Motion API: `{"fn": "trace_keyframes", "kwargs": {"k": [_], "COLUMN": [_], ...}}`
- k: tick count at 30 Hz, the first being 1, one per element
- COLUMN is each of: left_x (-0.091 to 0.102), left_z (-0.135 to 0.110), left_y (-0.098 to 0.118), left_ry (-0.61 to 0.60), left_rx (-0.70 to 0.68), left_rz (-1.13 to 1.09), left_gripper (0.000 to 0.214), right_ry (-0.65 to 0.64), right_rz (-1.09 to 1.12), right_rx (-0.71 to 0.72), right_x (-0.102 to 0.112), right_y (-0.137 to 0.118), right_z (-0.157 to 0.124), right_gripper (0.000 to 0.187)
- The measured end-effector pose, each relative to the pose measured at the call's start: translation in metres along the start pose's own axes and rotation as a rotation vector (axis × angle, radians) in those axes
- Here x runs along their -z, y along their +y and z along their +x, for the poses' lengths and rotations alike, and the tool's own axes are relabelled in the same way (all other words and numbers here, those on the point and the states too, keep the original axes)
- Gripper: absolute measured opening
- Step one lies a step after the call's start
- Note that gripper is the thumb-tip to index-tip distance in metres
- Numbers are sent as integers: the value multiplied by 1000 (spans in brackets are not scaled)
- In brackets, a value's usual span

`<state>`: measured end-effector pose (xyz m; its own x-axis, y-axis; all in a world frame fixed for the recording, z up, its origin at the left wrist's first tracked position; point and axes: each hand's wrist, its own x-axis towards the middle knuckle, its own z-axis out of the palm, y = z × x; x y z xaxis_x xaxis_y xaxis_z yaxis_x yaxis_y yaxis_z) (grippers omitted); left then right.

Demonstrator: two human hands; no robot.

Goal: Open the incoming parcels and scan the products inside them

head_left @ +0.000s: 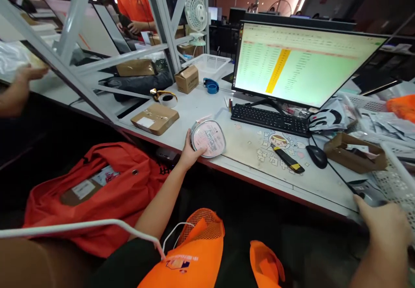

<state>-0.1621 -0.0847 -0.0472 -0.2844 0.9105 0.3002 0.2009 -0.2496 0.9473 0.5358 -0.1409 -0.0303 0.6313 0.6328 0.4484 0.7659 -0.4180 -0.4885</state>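
My left hand (191, 152) is closed around a rounded, clear-edged tub (209, 139) with a pink printed label, held up at the desk's front edge. Its thumb lies across the label. At the right end of the desk, my right hand (384, 223) is blurred and reaches to a grey and black device (368, 193). Its fingers are mostly hidden, so I cannot tell whether they grip the device. A yellow and black box cutter (287, 158) lies on the desk mat between my hands, beside a black mouse (317, 156).
A flat cardboard parcel (154, 118), a tape roll (167, 100) and a small carton (187, 80) stand left. Behind are a keyboard (269, 119) and monitor (304, 63). An open brown box (355, 152) sits right. A red bag (106, 201) holds parcels below. Another person's hand (22, 85) is far left.
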Motion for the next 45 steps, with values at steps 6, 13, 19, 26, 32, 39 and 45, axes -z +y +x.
{"fn": "trace_keyframes", "kwargs": {"k": [6, 13, 19, 26, 32, 39, 45], "left_x": [-69, -147, -157, -135, -137, -138, -102], "left_z": [-1, -15, -30, -34, -31, -30, -19], "left_y": [42, 113, 118, 129, 122, 113, 67], "left_ry": [-186, -510, -577, -612, -576, -498, -386], "left_rx": [-410, -848, -904, -836, -723, -663, -703], "left_rz": [263, 621, 774, 872, 962, 844, 351], "left_gripper": [89, 80, 76, 86, 75, 74, 87], "right_ry": [142, -328, -533, -729, -745, -773, -865], "right_rz": [58, 537, 383, 114, 125, 316, 636], "right_rx": [111, 621, 636, 851, 903, 990, 829], "right_x": [35, 48, 8, -12, -12, -7, -8], "right_y": [-60, -238, -265, -285, -310, -326, -303], "right_z": [-54, -152, -139, -134, -135, -144, -113], "right_gripper": [41, 29, 15, 19, 21, 22, 27]}}
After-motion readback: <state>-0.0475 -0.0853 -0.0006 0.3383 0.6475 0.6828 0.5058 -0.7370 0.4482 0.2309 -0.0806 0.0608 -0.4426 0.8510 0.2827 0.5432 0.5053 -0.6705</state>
